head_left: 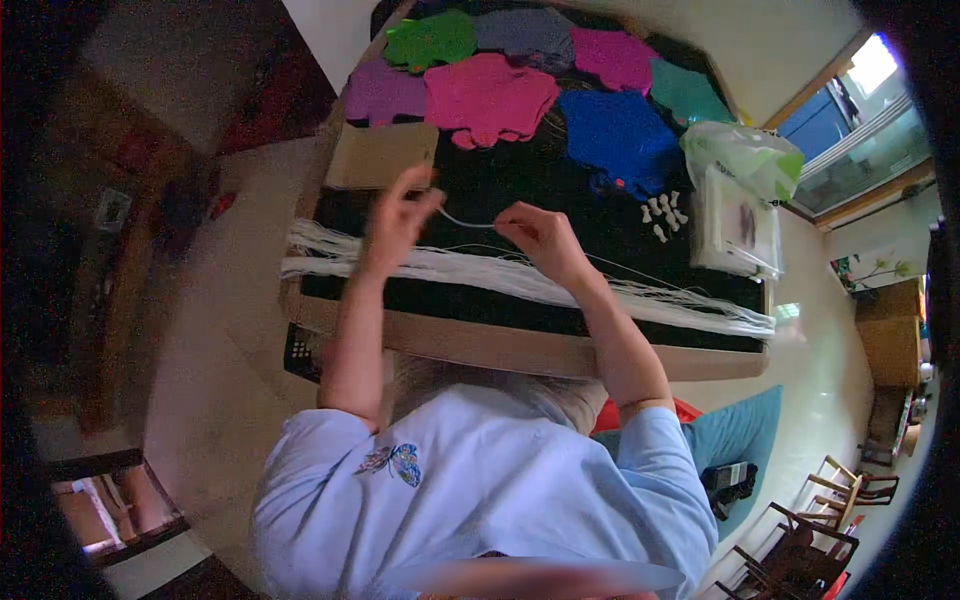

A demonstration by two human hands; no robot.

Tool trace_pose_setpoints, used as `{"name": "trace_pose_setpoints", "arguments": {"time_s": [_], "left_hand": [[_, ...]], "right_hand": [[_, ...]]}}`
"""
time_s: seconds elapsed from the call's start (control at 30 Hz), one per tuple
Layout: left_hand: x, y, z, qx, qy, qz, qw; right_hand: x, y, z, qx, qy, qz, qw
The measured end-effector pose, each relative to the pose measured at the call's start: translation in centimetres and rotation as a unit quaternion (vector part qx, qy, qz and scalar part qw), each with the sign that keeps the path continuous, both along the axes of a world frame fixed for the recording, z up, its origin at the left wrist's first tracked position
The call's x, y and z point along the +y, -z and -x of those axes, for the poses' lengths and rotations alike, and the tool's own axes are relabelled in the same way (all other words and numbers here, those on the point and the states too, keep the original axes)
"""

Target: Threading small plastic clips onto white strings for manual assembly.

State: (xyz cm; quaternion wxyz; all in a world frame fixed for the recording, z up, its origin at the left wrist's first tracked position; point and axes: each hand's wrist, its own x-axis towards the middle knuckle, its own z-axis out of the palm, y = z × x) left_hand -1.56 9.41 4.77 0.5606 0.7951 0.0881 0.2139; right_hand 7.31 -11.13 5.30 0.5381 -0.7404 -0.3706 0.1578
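Observation:
A thin white cord (466, 224) stretches in a slight sag between my two hands above the dark tabletop. My left hand (398, 215), a little smeared by motion, pinches one end of it near a brown cardboard piece (385, 157). Farther along, the fingers of my right hand (543, 238) are closed on the same cord. From beyond the right hand a thin strand runs off toward the right. Beneath both forearms, a long bundle of white cords (470, 268) lies across the near side of the table, partly hidden by my arms.
Folded cloth pieces in several colours lie at the back, among them a pink one (490, 98) and a blue one (622, 138). Small white bone-shaped pieces (662, 215) sit at the right, beside clear plastic packets (735, 225) and a plastic bag (740, 158). A window (830, 125) is beyond.

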Motion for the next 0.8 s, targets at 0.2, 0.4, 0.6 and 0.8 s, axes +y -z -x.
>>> {"name": "trace_pose_setpoints", "arguments": {"time_s": [0.2,0.4,0.6,0.8], "left_hand": [[-5.8,-1.2,-0.4,0.180,0.205,0.293,0.916],[-5.1,-2.9,-2.1,-0.040,0.091,0.300,0.949],[-7.0,-0.3,-0.6,0.027,0.196,0.118,0.973],[-6.8,-1.4,-2.5,0.005,0.048,0.233,0.971]], "right_hand": [[-1.0,2.1,-2.7,0.020,0.128,-0.153,0.980],[-2.0,0.8,-1.9,-0.044,-0.087,0.028,0.995],[-2.5,0.0,-2.2,0.021,-0.052,-0.081,0.995],[-1.8,0.6,-1.4,0.040,-0.087,-0.037,0.995]]}}
